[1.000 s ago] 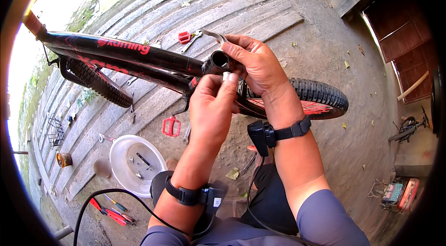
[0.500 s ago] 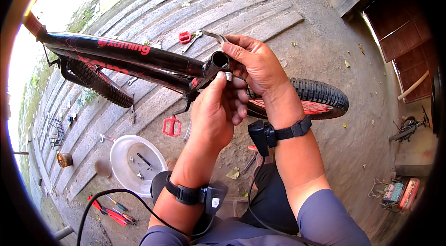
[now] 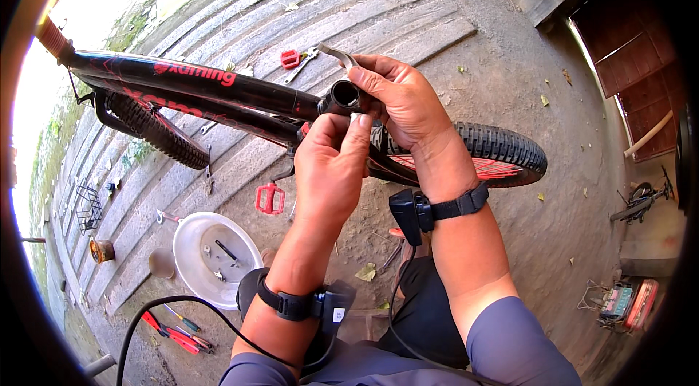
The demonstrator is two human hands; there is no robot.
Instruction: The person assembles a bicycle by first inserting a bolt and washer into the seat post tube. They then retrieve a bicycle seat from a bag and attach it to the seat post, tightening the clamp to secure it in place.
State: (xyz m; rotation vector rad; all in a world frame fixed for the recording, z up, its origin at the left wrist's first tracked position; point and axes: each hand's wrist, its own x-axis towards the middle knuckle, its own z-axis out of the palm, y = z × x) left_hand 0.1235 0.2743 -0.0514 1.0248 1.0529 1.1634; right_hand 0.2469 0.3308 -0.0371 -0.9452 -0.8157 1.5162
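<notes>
A black bicycle frame (image 3: 240, 92) with red markings lies across the view, its open seat tube (image 3: 344, 95) facing up at me. Just beyond the tube, my right hand (image 3: 409, 103) pinches a curved metal quick-release lever (image 3: 338, 55) between thumb and forefinger. Its other fingers curl behind the tube. On the near side of the tube, my left hand (image 3: 328, 167) is closed, thumb against forefinger, on a small silver nut (image 3: 354, 117). Only a sliver of the nut shows; the rest is covered by the fingers.
The rear wheel (image 3: 502, 149) is to the right, the front wheel (image 3: 171, 138) to the left. A white basin (image 3: 191, 264) with small parts stands lower left. Near it lie red-handled pliers (image 3: 171, 335). A red pedal (image 3: 270, 199) hangs below the frame; a wrench (image 3: 302, 65) lies beyond.
My left hand has turned and its fingers have closed over the silver nut, which showed more before. The right hand keeps its place, with the lever tilted slightly.
</notes>
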